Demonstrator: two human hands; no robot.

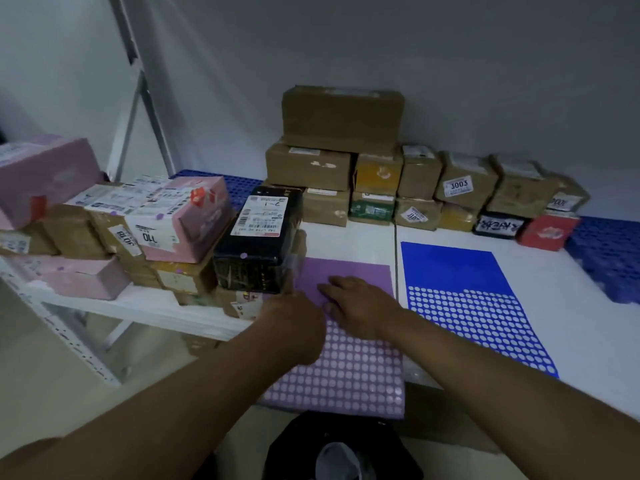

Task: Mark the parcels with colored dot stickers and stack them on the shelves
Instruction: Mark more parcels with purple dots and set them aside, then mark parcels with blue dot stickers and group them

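purple dot sticker sheet (349, 362): lower centre of frame, flat on white bench (568, 317). left hand (294, 327) rests on its left edge, fingers curled under; grip state cannot be told. right hand (356, 306) lies on the sheet's bare upper part, fingers straight, grip released. blue dot sticker sheet (464, 289): right of centre, flat, apart from the purple one. black parcel (263, 237): centre left, purple dot on its front edge, atop the pile. pink parcels (183, 220) and brown ones: left, on white shelf (138, 306). brown parcels (343, 116): stacked along the wall, upper centre to right.
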